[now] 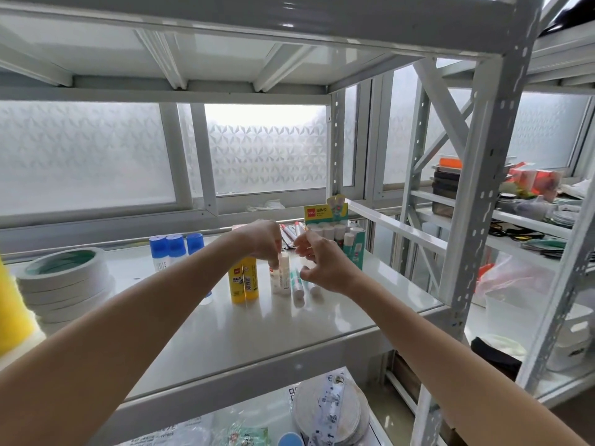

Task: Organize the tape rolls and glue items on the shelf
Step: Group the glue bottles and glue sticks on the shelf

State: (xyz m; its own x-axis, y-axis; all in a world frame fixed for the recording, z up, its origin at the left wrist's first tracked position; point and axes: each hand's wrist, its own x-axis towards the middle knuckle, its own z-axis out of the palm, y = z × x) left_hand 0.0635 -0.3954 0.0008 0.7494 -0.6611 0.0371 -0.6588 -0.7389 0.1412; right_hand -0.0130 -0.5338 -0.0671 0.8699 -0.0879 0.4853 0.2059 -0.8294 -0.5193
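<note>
The left hand (264, 241) is pinching the cap of an upright white plastic glue stick (280, 278), seemingly lining it up beside two yellow glue sticks (243, 281) on the glossy white shelf (225, 333). The right hand (322, 265) is hovering alongside, loosely curled and empty.

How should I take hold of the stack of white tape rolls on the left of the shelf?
Probably at the bottom roll of the tape stack, from the open front of the shelf: rolls lie flat, piled slightly offset, so a top grip would lift only one.
</note>
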